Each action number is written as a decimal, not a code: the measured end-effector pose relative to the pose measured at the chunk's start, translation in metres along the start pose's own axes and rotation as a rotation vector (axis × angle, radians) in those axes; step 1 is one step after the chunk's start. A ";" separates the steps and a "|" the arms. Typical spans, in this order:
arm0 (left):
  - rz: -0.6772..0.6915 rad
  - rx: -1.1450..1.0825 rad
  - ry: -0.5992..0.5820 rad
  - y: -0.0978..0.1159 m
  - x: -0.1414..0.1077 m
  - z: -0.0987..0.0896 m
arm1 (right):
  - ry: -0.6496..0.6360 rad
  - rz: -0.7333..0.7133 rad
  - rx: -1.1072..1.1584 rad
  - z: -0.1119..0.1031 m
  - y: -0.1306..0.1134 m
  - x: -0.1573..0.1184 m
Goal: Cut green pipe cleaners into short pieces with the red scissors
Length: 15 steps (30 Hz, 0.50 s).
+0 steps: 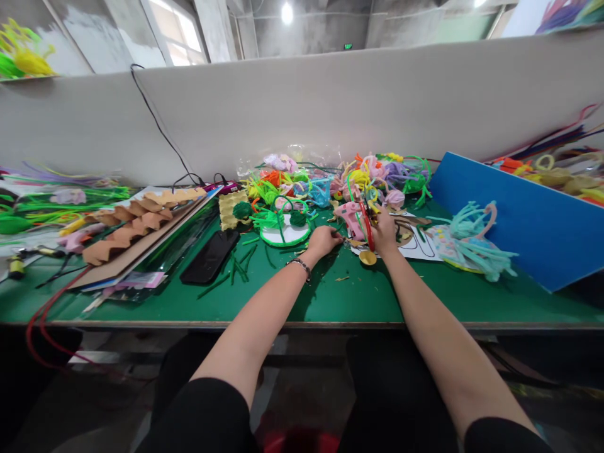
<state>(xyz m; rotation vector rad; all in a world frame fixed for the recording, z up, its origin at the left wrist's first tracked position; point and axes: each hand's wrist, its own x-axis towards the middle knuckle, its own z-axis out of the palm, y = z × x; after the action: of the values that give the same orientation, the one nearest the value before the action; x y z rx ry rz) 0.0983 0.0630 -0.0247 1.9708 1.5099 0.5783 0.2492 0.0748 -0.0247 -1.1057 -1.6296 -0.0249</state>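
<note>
My left hand [325, 241] is over the green table with its fingers pinched together near a dark green strand; what lies between the fingertips is too small to make out. To its right, my right hand [383, 229] is closed around something beside a pink glue gun [350, 218] and a red looped item [367, 228]; its fingers partly hide what they hold. Just below hangs or lies a small gold disc [367, 258]. Left of my hands is a white round piece [285, 235] edged in green, with dark green balls on it.
A black phone [210, 257] lies among green stem pieces [240, 264]. Cardboard sheets [127, 251] stand left. Colourful fuzzy stems [321, 189] are heaped at the back. A blue board [519, 220] leans at the right beside a turquoise fuzzy piece [476, 242].
</note>
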 end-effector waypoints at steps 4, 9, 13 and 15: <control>-0.017 -0.097 0.041 -0.004 0.000 -0.002 | 0.007 0.020 0.011 -0.001 -0.002 0.001; 0.027 -0.258 0.126 -0.010 -0.004 -0.008 | -0.025 0.042 0.044 -0.004 -0.006 0.002; 0.082 -0.357 0.136 -0.015 -0.008 -0.013 | -0.110 0.037 0.103 -0.003 -0.011 0.000; 0.097 -0.394 0.132 -0.017 -0.010 -0.014 | -0.151 0.033 0.135 -0.002 -0.014 -0.001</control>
<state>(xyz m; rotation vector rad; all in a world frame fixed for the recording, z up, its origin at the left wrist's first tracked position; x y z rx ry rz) 0.0746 0.0596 -0.0255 1.7314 1.2619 0.9822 0.2415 0.0660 -0.0177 -1.0507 -1.7202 0.1918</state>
